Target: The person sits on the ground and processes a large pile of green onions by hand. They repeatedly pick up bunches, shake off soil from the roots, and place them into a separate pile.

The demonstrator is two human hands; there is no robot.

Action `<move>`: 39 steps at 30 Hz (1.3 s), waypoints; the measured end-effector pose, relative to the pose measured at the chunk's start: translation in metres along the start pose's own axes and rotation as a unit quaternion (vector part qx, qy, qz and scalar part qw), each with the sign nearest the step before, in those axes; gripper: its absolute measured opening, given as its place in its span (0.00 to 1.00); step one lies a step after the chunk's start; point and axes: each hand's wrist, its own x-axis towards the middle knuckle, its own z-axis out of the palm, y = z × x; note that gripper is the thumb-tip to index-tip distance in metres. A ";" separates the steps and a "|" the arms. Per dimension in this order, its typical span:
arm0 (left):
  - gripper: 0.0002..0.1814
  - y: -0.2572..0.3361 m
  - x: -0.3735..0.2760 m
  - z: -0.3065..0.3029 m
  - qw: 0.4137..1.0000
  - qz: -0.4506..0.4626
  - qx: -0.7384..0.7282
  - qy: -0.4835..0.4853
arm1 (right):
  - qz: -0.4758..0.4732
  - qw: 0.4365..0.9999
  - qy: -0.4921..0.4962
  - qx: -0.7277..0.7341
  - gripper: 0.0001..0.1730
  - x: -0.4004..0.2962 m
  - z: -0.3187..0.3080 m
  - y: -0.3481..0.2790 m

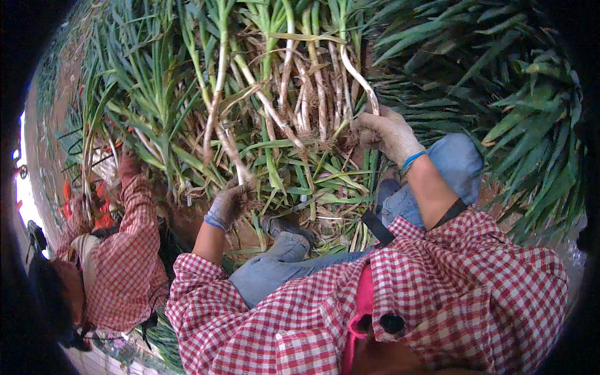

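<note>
My left hand (228, 206), in a soiled work glove with a bluish cuff, is closed around the root end of a long green onion stalk (233, 157). My right hand (393, 135), gloved and with a blue band at the wrist, grips the lower end of another, whiter green onion stalk (358, 77) that bends up and away. Between and beyond both hands leans a heap of green onions (307, 93), their soil-stained white shanks and stringy roots towards me. My right fingertips are partly hidden behind the hand and the roots.
Stripped leaves (323, 187) litter the soil by my shoes (293, 227). More green onions (529, 108) lie to the right, leaves outward. On the left a co-worker (122, 262) in a checked shirt handles green onions beside orange-red material (102, 206).
</note>
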 end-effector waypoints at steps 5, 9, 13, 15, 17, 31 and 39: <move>0.20 0.018 -0.030 -0.007 0.808 0.270 0.387 0.353 | 0.178 0.958 -0.175 0.141 0.13 0.028 0.005 0.020; 0.27 0.082 0.002 0.039 0.637 0.421 0.554 0.332 | -0.108 0.935 0.106 -0.321 0.16 0.038 0.027 0.015; 0.28 0.101 0.054 0.015 0.670 0.203 0.597 0.391 | -0.045 0.999 -0.009 0.006 0.14 0.069 0.058 0.043; 0.23 0.091 0.057 -0.009 0.683 0.245 0.581 0.367 | 0.067 0.978 -0.105 0.168 0.22 0.078 0.070 0.051; 0.18 0.090 0.054 0.017 0.778 0.399 0.354 0.331 | 0.003 0.986 -0.123 0.111 0.21 0.104 0.054 0.076; 0.22 0.026 0.041 0.162 0.946 0.158 0.195 0.206 | -0.074 0.984 -0.015 0.164 0.20 0.021 0.032 -0.037; 0.25 0.097 0.029 0.183 0.924 0.333 0.110 0.154 | -0.128 0.943 0.143 -0.272 0.37 0.127 0.082 -0.016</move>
